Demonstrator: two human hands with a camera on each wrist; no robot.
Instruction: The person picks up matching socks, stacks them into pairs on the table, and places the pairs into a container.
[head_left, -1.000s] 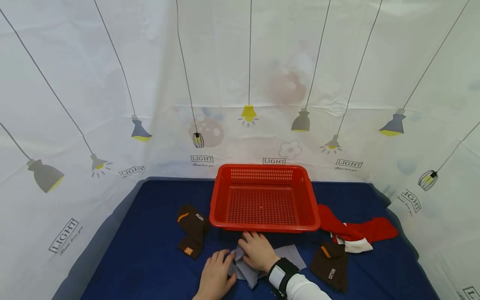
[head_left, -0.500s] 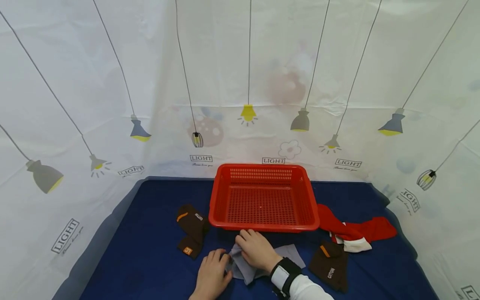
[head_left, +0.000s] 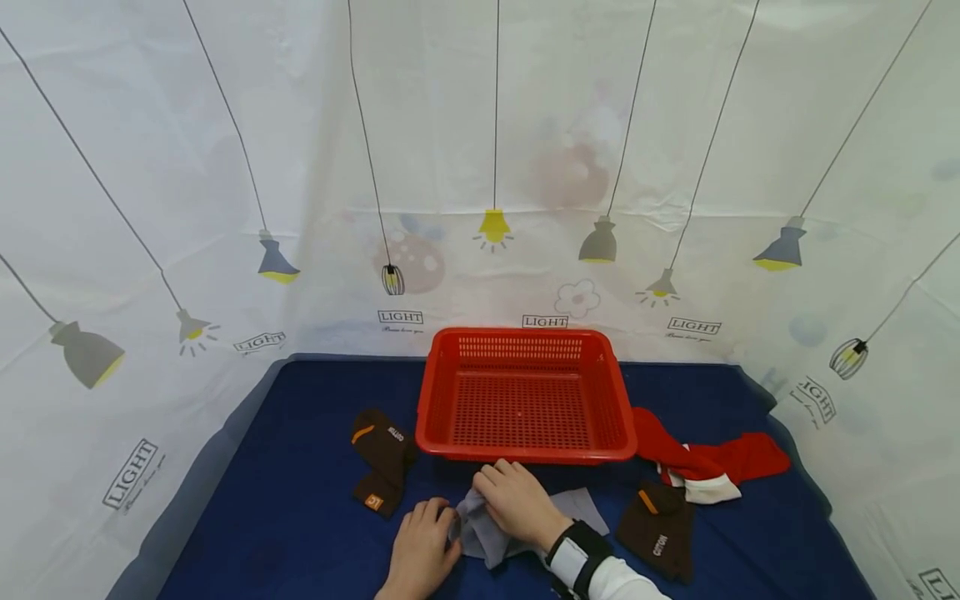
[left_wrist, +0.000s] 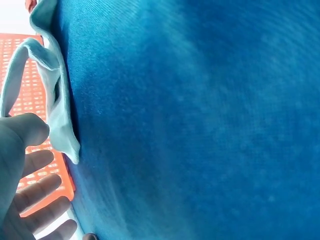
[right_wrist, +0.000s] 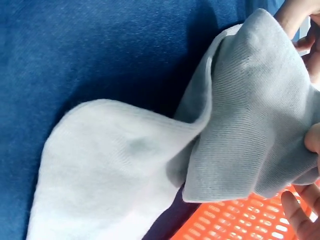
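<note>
A pair of grey socks (head_left: 483, 536) lies partly folded on the blue cloth in front of the basket. Its lighter flat end (right_wrist: 105, 165) spreads out in the right wrist view, while the ribbed part is bunched up. My left hand (head_left: 418, 546) is at the left edge of the bundle, its thumb and forefinger pinching the fabric; in the left wrist view its other fingers (left_wrist: 42, 192) are spread. From above, my right hand (head_left: 521, 507) grips the folded part, and its thumb (right_wrist: 313, 139) presses on the ribbing. The right palm hides some of the fabric.
A red perforated basket (head_left: 517, 408) stands just beyond the hands. Brown socks (head_left: 386, 458) lie at left, and another brown pair (head_left: 660, 529) at right. Red socks with white parts (head_left: 720, 462) rest right of the basket. A white printed curtain (head_left: 480, 167) surrounds the blue-covered table (head_left: 300, 500).
The left hand has shifted slightly left with the sock edge, and the bundle's fold has opened and risen a little. The right hand stays on it; the view drifts slightly.
</note>
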